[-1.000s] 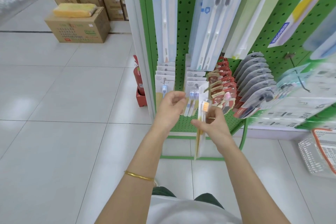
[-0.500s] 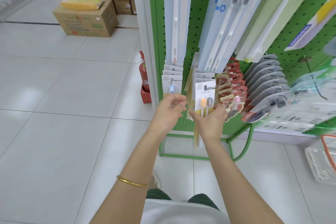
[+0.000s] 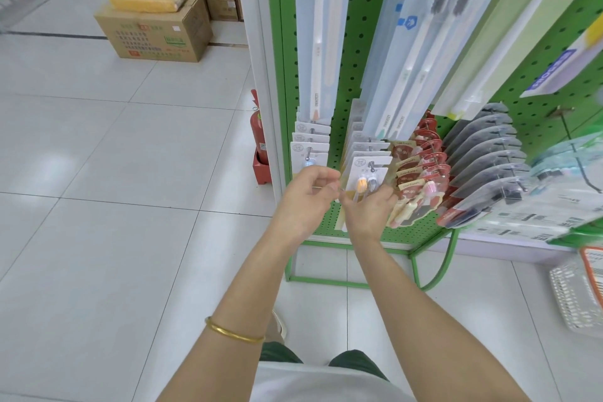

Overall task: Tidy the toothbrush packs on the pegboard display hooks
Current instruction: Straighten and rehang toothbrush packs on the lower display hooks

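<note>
Right hand: curled round lower part of front toothbrush pack, gripping it. Left hand: fingers bent, tips against pack's left edge; pinching or only touching, cannot tell. Gold bangle on left wrist. Pack with orange and grey brush heads, frontmost of row on hook, low on green pegboard. Just left, another row of white packs; just right, red packs, then grey packs. Fire extinguisher on floor beside display post.
</note>
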A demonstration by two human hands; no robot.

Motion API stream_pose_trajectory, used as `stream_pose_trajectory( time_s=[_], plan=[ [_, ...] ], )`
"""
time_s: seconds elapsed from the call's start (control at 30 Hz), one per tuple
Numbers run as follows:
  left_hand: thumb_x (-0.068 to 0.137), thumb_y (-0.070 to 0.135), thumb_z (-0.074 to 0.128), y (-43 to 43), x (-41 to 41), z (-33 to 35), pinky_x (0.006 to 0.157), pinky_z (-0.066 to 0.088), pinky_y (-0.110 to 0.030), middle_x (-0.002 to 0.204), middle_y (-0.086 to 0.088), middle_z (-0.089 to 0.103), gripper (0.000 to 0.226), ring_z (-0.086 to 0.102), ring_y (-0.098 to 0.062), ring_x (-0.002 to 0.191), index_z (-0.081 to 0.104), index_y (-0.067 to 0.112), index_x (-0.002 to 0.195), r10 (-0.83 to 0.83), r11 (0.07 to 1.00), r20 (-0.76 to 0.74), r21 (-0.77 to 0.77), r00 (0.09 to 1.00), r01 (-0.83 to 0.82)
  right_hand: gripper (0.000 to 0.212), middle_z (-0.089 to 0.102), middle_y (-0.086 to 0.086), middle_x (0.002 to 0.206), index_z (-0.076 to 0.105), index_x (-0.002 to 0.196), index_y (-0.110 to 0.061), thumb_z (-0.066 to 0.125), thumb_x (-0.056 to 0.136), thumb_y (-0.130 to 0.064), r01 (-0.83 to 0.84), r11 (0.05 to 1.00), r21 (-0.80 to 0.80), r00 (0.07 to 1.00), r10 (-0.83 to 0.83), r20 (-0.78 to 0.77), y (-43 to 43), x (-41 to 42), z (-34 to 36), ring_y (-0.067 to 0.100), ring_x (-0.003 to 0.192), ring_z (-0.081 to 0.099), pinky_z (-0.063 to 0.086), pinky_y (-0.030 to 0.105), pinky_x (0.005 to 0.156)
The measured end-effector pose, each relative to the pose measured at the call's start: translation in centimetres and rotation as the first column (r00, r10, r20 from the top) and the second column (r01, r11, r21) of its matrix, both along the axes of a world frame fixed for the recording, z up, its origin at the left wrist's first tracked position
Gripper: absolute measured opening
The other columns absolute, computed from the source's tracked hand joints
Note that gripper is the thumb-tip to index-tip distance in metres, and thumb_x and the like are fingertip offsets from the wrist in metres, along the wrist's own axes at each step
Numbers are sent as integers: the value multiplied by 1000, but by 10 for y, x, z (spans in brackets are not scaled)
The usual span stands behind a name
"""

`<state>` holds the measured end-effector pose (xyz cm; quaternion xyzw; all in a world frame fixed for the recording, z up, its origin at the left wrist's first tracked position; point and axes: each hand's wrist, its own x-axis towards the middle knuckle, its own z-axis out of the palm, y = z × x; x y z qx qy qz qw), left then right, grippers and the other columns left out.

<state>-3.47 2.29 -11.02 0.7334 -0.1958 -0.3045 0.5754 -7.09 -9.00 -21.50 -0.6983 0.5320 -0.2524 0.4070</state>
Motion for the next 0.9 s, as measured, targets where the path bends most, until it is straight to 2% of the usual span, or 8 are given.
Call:
stream_pose_trajectory(
  time_s=[0.1, 0.27, 0.33, 0.43, 0.5, 0.6, 0.73, 0.9],
  plan=[
    [95, 8, 50, -4, 1, 1, 95, 49, -34, 114, -5, 63, 18, 60, -19, 108, 58, 21, 103, -4, 1000, 7, -4, 1000, 4, 70, 41, 20, 122, 39, 115, 3, 83, 69, -28, -1, 1000, 16, 1000, 2, -9, -6, 5, -1, 33, 100, 48, 35, 31, 75],
    [95, 7, 50, -9, 2, 2, 95, 48, -32, 113, -3, 63, 20, 59, -18, 108, 57, 24, 98, 8, 1000, 22, -13, 1000, -7, 72, 40, 21, 125, 38, 116, 2, 83, 70, -29, -12, 999, 30, 1000, 13, -17, -8, 8, 0, 22, 88, 39, 34, 28, 73],
    [96, 7, 49, -11, 3, 2, 92, 48, -29, 113, -2, 63, 19, 59, -17, 106, 58, 23, 100, 17, 1000, 54, -14, 998, -16, 74, 40, 20, 126, 38, 117, 2, 85, 67, -28, -18, 1000, 23, 1000, 18, -11, -7, 8, 0, 25, 92, 42, 37, 31, 76],
    [96, 6, 48, -16, 6, 3, 83, 45, -13, 113, 0, 63, 20, 57, -10, 97, 60, 19, 107, 31, 999, 152, 8, 988, -33, 79, 40, 20, 128, 36, 122, 3, 86, 67, -24, -34, 999, 29, 999, 34, -14, -7, 6, 0, 32, 109, 45, 38, 35, 85],
    [95, 5, 46, -20, 7, 4, 77, 41, -4, 114, 2, 61, 25, 54, -6, 94, 62, 15, 112, 30, 998, 279, 51, 960, -46, 80, 40, 21, 129, 34, 127, 4, 84, 69, -21, -68, 998, 12, 997, 68, -30, -6, 2, 2, 31, 115, 41, 34, 30, 88],
    [94, 2, 43, -27, 7, 9, 88, 42, -17, 111, 3, 54, 30, 52, -10, 102, 63, 12, 115, 16, 996, 479, 74, 878, -58, 76, 38, 20, 135, 29, 134, 5, 77, 77, -12, -112, 993, -33, 993, 110, -38, 0, -11, 11, 28, 123, 35, 31, 25, 92],
    [91, -6, 42, -46, 16, 10, 97, 41, -34, 123, -12, 53, 36, 49, -25, 115, 59, 0, 122, -129, 984, 699, 180, 703, 2, 63, 36, 17, 138, 31, 137, 1, 65, 85, -6, -176, 976, -130, 984, 171, -51, 4, -37, 32, 28, 130, 33, 31, 27, 97],
    [79, -16, 41, -71, 33, 12, 92, 42, -42, 128, -16, 48, 41, 44, -33, 115, 57, -3, 115, -406, 878, 761, 478, 506, -14, 46, 45, 13, 126, 45, 128, -3, 61, 86, -5, -215, 940, -265, 977, 204, -70, -10, -44, 63, 25, 119, 39, 31, 27, 93]
  ],
)
